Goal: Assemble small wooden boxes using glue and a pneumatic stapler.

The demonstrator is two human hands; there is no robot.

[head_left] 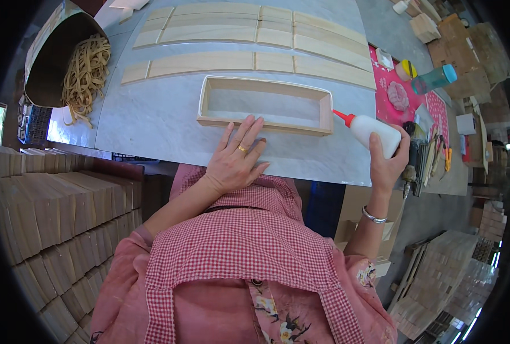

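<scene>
A shallow rectangular wooden frame (292, 127) lies on the table in front of me. A white line, which looks like glue, runs along its top edge at the back and sides. My left hand (238, 157) rests its outstretched fingers against the near wall of the frame, with a gold ring on one finger. My right hand (391, 163) is wrapped round a white glue bottle (375, 135) with a red nozzle. The bottle is tilted, and its tip points left at the frame's right end, close to the corner. Whether the tip touches the wood I cannot tell.
Rows of flat wooden boards (209, 28) lie across the back of the table (163, 126). At left, a bin (48, 74) holds tan rubber bands (86, 69). Stacked wooden pieces (54, 212) stand at lower left. Tools, a teal bottle (432, 80) and a pink mat (384, 86) lie right.
</scene>
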